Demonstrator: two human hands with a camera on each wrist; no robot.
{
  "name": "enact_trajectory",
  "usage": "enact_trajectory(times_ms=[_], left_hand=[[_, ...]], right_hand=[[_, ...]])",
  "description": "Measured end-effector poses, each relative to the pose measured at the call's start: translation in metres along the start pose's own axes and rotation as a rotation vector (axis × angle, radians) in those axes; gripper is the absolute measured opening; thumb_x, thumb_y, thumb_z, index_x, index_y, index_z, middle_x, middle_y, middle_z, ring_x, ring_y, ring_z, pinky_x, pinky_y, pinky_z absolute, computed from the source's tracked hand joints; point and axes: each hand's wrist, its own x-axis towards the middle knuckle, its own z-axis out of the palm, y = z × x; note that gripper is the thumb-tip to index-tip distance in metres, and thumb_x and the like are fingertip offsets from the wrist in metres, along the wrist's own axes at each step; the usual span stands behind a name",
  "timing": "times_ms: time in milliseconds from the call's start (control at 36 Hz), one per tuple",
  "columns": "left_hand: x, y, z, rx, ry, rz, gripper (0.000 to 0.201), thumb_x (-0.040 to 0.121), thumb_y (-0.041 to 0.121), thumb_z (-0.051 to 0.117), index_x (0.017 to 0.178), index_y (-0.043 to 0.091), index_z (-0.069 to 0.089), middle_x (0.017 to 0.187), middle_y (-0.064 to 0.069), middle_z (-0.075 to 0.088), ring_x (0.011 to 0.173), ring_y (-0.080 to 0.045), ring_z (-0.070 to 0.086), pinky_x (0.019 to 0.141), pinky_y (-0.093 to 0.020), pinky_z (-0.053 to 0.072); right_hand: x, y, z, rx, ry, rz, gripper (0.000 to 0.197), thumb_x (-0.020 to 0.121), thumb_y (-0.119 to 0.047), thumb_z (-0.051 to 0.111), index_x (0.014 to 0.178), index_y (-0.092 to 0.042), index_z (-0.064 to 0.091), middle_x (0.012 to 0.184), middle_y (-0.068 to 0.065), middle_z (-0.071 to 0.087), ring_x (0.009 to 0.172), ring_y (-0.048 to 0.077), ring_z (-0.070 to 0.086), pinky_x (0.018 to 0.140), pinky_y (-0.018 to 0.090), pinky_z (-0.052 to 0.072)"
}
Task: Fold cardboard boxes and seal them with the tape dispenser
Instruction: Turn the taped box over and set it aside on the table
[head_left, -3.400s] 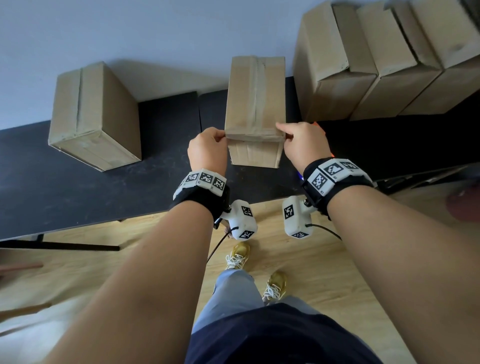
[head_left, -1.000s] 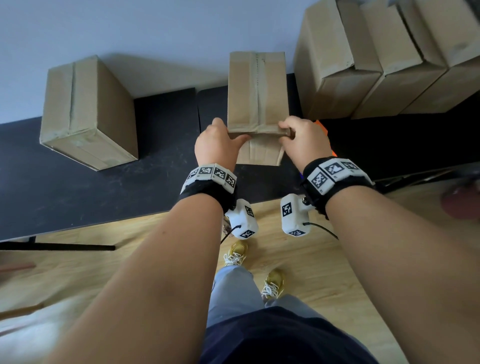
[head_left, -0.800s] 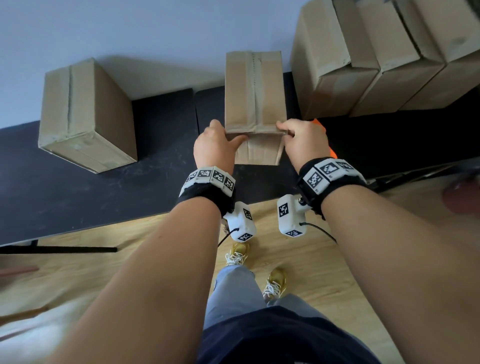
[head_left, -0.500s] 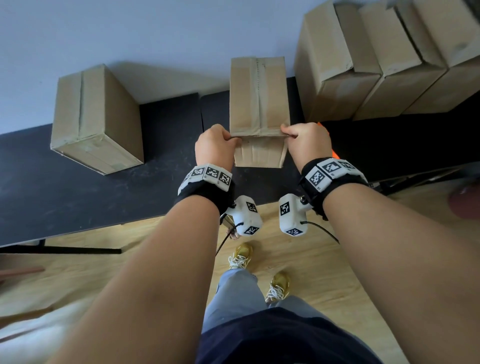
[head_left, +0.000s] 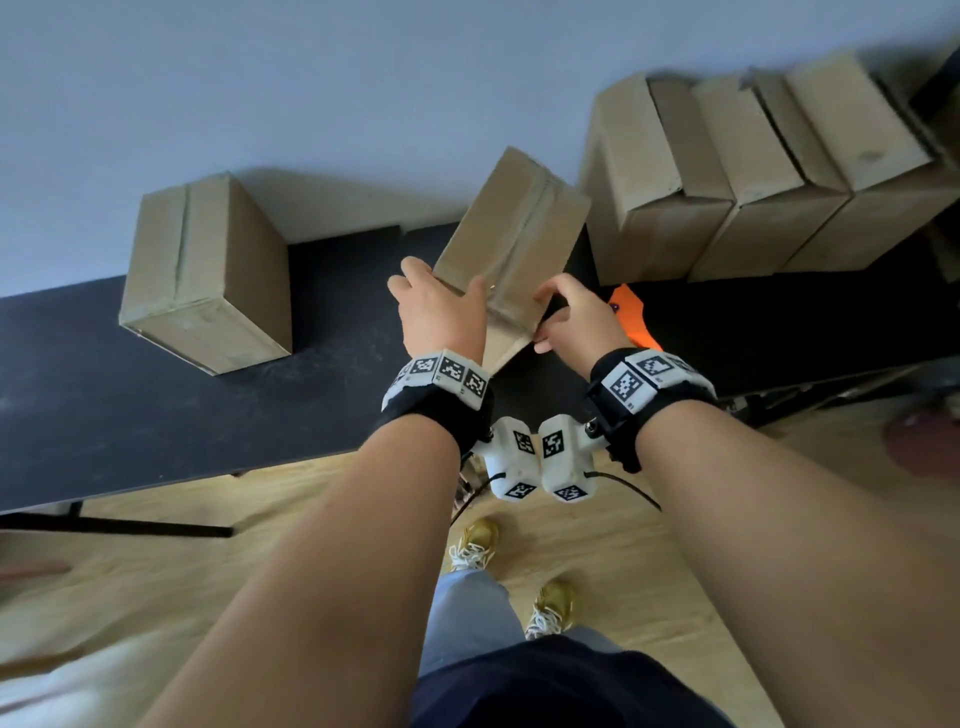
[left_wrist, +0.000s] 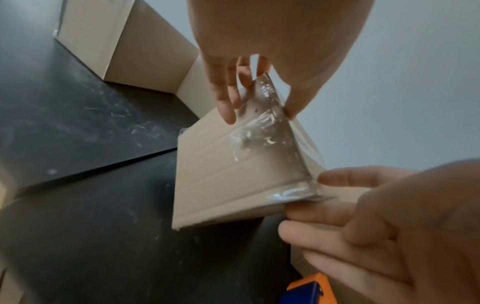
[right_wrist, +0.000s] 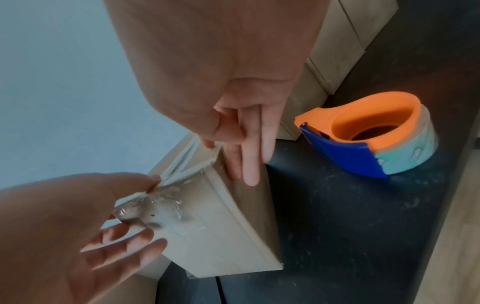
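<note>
A: Okay, left to right, quick. Far left on the black table (head_left: 130, 395), a sealed box (head_left: 202, 270) against the wall.

B: Then the left hand (head_left: 441, 312)?

A: Thumb on top, fingers under, pinching the near-left corner of the taped box (head_left: 514, 228), right over the wrinkled clear tape (left_wrist: 262, 131). That box is mid-table, tilted, one low corner near the surface; can't tell if it touches.

B: Right hand (head_left: 576, 317)?

A: Thumb and forefinger pinch the near-right corner, other fingers flat along the side.

B: Risks?

A: Both grips are only on corners, so the box could swivel and slip. Tape's creased there; rubbing may lift it, not flatten it.

B: Further right?

A: Orange tape dispenser (right_wrist: 369, 135) just beside the right hand, easy to knock. Stacked boxes (head_left: 727, 182) far right.
</note>
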Motion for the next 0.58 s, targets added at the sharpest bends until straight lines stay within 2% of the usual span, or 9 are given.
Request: enact_trajectory(times_ms=[83,167,222,306,389,417,500,583], left_hand=[[0.006,-0.006,-0.005,-0.008,-0.019,0.020,0.039,0.084,0.028,0.067,0.107,0.012,0.040,0.114,-0.004,0.041,0.071,-0.021,0.049,0.060,-0.027,0.034],[0.014,-0.013,-0.010,-0.008,-0.036,0.029,0.039,0.086,0.023,0.066,0.112,0.010,0.041,0.119,-0.006,0.043,0.073,-0.018,0.048,0.060,-0.024,0.034],[0.020,-0.015,-0.014,0.014,-0.050,0.022,0.040,0.087,0.022,0.065,0.117,0.008,0.042,0.122,-0.008,0.043,0.077,-0.020,0.050,0.064,-0.025,0.035],[0.034,-0.018,-0.022,0.062,-0.081,-0.008,0.043,0.089,0.020,0.063,0.124,0.006,0.041,0.129,-0.010,0.042,0.092,-0.027,0.056,0.071,-0.027,0.036],[0.050,-0.022,-0.028,0.132,-0.136,-0.035,0.043,0.091,0.020,0.059,0.128,0.006,0.040,0.134,-0.010,0.039,0.096,-0.025,0.054,0.074,-0.026,0.035],[0.055,-0.024,-0.029,0.159,-0.151,-0.043,0.043,0.092,0.019,0.058,0.129,0.006,0.040,0.135,-0.010,0.038,0.096,-0.024,0.053,0.075,-0.026,0.035],[0.069,-0.029,-0.033,0.218,-0.187,-0.050,0.048,0.093,0.016,0.052,0.138,0.007,0.038,0.141,-0.011,0.035,0.107,-0.027,0.053,0.079,-0.027,0.037],[0.077,-0.030,-0.033,0.263,-0.199,0.007,0.046,0.098,0.016,0.043,0.143,0.012,0.036,0.144,-0.013,0.035,0.114,-0.032,0.052,0.090,-0.032,0.040]], right_hand=[[0.001,-0.001,0.000,0.046,0.003,0.052,0.033,0.085,0.000,0.048,0.110,-0.020,0.049,0.089,0.009,0.072,0.081,0.020,0.070,0.086,0.043,0.054],[0.006,0.000,-0.002,0.018,0.084,0.088,0.035,0.086,-0.006,0.042,0.116,-0.024,0.047,0.097,0.008,0.070,0.083,0.023,0.068,0.082,0.045,0.055],[0.009,-0.001,-0.006,-0.027,0.133,0.089,0.035,0.091,-0.009,0.041,0.122,-0.025,0.048,0.107,0.004,0.066,0.089,0.021,0.061,0.081,0.038,0.052],[0.018,-0.002,-0.011,-0.072,0.257,0.067,0.038,0.094,-0.008,0.046,0.131,-0.018,0.048,0.128,0.005,0.053,0.095,0.019,0.052,0.075,0.029,0.038],[0.030,-0.006,-0.012,-0.029,0.362,0.050,0.046,0.093,-0.005,0.047,0.137,-0.015,0.043,0.138,0.010,0.041,0.108,0.026,0.054,0.078,0.021,0.033],[0.034,-0.008,-0.013,-0.012,0.367,0.059,0.049,0.093,-0.005,0.047,0.141,-0.014,0.040,0.141,0.011,0.039,0.114,0.027,0.053,0.081,0.019,0.032],[0.043,-0.012,-0.014,-0.031,0.280,0.121,0.058,0.097,-0.013,0.049,0.151,-0.016,0.028,0.150,0.011,0.033,0.126,0.027,0.048,0.085,0.024,0.033],[0.046,-0.011,-0.012,-0.120,0.215,0.160,0.051,0.099,-0.019,0.047,0.148,-0.017,0.034,0.146,0.008,0.044,0.122,0.027,0.052,0.078,0.025,0.033]])
